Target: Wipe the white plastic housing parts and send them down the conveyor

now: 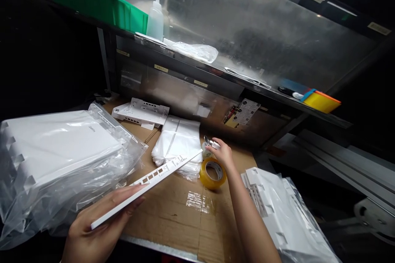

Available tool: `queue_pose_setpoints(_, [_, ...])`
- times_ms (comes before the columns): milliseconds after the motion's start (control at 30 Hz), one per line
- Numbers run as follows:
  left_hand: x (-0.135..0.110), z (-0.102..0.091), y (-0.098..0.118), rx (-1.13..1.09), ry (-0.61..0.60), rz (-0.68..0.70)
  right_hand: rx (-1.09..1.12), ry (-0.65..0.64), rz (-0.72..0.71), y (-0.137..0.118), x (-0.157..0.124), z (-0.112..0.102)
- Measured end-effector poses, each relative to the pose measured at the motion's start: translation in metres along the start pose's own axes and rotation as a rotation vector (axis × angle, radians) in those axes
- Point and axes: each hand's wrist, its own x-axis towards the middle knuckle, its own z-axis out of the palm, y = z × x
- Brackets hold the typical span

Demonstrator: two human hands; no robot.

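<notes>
My left hand (101, 218) is closed around the lower end of a thin white plastic panel (154, 181), which is tilted up over the table. A row of rectangular cutouts runs along one side of it. My right hand (222, 153) reaches toward the back, fingers closed at a small whitish bottle (206, 151) with a silvery top. Part of that bottle is hidden by the fingers and the tape. Just in front of it lies a roll of yellowish clear tape (212, 174). A stack of clear plastic bags (180, 135) rests behind the panel.
Bagged white panels are piled at left (68, 139), and more white panels (277, 205) lie at right. White parts with cutouts (142, 111) sit at the back of the cardboard-covered table (173, 222). Above, a metal shelf holds a green bin (98, 4), a spouted bottle (156, 20) and a yellow box (322, 102).
</notes>
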Motion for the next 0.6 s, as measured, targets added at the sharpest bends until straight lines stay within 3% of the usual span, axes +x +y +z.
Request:
queue_pose_setpoints(200, [0.002,0.000,0.002,-0.001,0.014,0.015,-0.078,-0.003,0.033,-0.005,0.006,-0.016])
queue_pose_setpoints(400, [0.005,0.002,0.008,0.047,0.015,0.055,-0.171,-0.058,-0.117,-0.016,0.004,-0.019])
queue_pose_setpoints(600, [0.007,0.004,0.019,0.059,0.034,0.042,-0.099,0.019,-0.165,-0.028,-0.006,-0.023])
